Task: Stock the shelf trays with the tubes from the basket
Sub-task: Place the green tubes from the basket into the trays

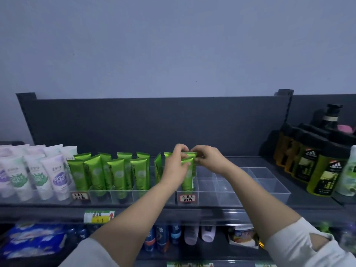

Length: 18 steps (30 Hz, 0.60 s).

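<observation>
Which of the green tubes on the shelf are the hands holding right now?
The front green tube in the right clear tray, above the right-hand handwritten label; both hands pinch its top. The others stand untouched.

On the shelf (240, 206) stand 2 clear divided trays (269, 191), each with 1 handwritten label (187, 198). Near the left edge, about 9 green tubes (117, 174) fill the left tray; at least 3 more sit under 2 hands (176, 162). Roughly 8 white tubes (55, 176) crowd the left end. About 5 dark bottles (323, 176) line the right end.
</observation>
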Motion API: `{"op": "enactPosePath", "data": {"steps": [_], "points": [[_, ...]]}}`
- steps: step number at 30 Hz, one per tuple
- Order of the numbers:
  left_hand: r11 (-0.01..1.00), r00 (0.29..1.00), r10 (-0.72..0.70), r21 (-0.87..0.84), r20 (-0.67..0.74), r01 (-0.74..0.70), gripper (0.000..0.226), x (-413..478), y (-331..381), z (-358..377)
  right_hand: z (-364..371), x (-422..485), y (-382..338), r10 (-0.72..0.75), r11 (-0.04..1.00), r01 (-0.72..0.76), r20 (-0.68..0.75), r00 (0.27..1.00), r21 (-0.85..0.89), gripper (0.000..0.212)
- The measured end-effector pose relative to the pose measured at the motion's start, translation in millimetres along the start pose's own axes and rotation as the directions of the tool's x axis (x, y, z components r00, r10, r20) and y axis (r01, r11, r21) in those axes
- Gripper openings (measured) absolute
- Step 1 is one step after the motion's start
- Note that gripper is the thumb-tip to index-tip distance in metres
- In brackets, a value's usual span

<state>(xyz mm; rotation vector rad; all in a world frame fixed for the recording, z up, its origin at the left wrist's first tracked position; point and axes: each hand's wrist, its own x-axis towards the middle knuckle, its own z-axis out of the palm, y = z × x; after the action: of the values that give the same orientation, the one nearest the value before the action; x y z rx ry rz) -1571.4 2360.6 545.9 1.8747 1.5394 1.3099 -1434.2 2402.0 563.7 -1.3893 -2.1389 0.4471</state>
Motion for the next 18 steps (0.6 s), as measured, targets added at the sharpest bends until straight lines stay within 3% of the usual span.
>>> {"op": "enactPosePath", "data": {"steps": [4,8,13,18], "points": [[0.989,0.995,0.087,0.115,0.049,-0.092,0.02,3.6,0.5,-4.5,-1.3,-0.7,-3.1,0.006,0.999,-0.007,-0.018,1.0,-0.046,0.026],[0.964,0.982,0.186,0.184,0.046,-0.191,0.018,2.8,7.8,-19.9,-3.4,-2.4,-17.7,-0.025,0.987,0.005,-0.125,0.992,-0.162,0.027],[0.888,0.947,0.32,0.35,-0.007,-0.297,0.015,-1.1,11.2,-71.7,2.5,-4.4,-63.1,-0.207,0.939,0.134,-0.21,0.955,-0.317,0.029],[0.806,0.945,0.319,0.545,-0.074,-0.229,0.019,-14.4,-13.2,-148.8,34.1,-0.7,-129.3,-0.37,0.88,0.28,-0.182,0.911,-0.384,0.029]]}}
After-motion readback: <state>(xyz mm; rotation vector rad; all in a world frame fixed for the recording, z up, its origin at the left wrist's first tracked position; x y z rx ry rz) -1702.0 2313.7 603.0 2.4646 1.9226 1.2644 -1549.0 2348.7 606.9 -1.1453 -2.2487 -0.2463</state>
